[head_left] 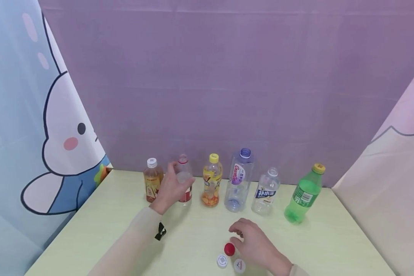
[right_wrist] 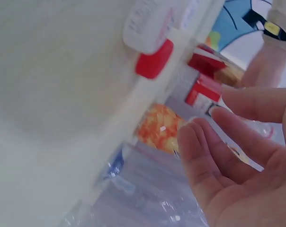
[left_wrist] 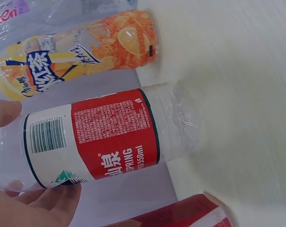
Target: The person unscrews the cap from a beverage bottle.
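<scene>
My left hand [head_left: 172,188] grips a clear water bottle [left_wrist: 110,135] with a red and white label, thumb on one side and fingers on the other. The bottle's open neck, with a red ring, rises above the hand in the head view. My right hand [head_left: 256,243] hovers low over the table with loosely bent fingers and nothing between them. Right by its thumb lies a red bottle cap [head_left: 229,249]. Two white caps, one on the left [head_left: 222,261] and one on the right [head_left: 239,265], lie just nearer to me.
Left of the held bottle stands an amber drink bottle [head_left: 152,182] with a white cap. To the right are a yellow-capped orange drink bottle [head_left: 212,182], two uncapped clear bottles, one tall [head_left: 238,184] and one shorter [head_left: 265,193], and a green bottle [head_left: 304,197]. A purple cloth [head_left: 227,76] hangs behind.
</scene>
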The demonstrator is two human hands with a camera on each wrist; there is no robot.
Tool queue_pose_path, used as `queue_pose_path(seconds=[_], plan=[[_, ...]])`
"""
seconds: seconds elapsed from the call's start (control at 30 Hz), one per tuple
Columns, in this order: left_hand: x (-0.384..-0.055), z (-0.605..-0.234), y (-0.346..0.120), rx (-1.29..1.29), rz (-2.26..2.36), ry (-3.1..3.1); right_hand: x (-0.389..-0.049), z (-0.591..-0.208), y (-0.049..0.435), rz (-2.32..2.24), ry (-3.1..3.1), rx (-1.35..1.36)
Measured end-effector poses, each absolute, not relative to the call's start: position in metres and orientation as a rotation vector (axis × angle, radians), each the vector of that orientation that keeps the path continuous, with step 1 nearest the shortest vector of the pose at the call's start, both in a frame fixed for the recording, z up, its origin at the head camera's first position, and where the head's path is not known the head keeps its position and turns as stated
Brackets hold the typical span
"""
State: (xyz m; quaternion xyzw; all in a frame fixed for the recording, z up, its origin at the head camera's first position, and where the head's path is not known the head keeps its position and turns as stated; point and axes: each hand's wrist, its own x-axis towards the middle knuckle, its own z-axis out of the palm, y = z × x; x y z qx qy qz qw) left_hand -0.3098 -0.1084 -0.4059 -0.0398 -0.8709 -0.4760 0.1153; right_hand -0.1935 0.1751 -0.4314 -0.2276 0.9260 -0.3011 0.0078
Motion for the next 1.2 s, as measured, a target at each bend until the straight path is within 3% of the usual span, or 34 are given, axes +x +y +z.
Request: queue_pose_path(seconds=[0.47,0.97,1.2], plan=[[-0.316,-0.411,-0.113,-0.11,-1.394,-2.572,-0.198,-0.397,0.196,-1.152,3.261,-0.631],[-0.323,-0.412,-0.112,-0.099,-1.367,-2.585,-0.202,-0.364,0.235,-1.31,3.498,-0.716],[-0.326,-0.413,-0.112,-0.115,-1.361,-2.574,-0.205,-0.349,0.258,-1.421,3.602,-0.557]])
